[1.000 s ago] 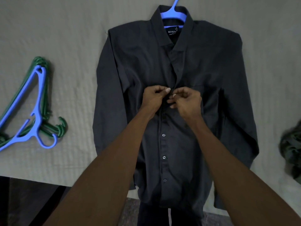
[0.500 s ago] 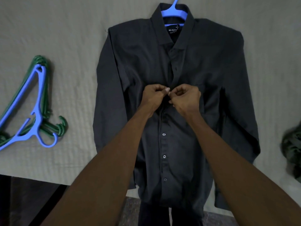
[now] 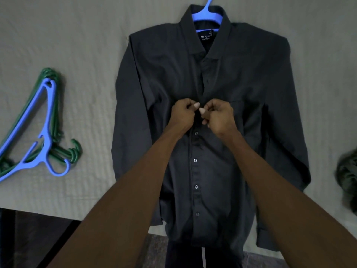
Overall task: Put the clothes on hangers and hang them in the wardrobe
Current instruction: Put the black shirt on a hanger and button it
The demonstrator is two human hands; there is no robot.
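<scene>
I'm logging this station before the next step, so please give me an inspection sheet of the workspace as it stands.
Surface: pale textured bedsheet, its near edge in view.
Job's things: dark shirt lies flat, front up, on a blue hanger showing at the collar; lower buttons look done up.
Clutter: spare blue hanger on a stack of green hangers to the left; crumpled dark green garment at the right edge.
Grippers: left hand and right hand pinch the shirt placket mid-chest.
Cables: nothing seen.
Surroundings: dark floor below the bed edge.
</scene>
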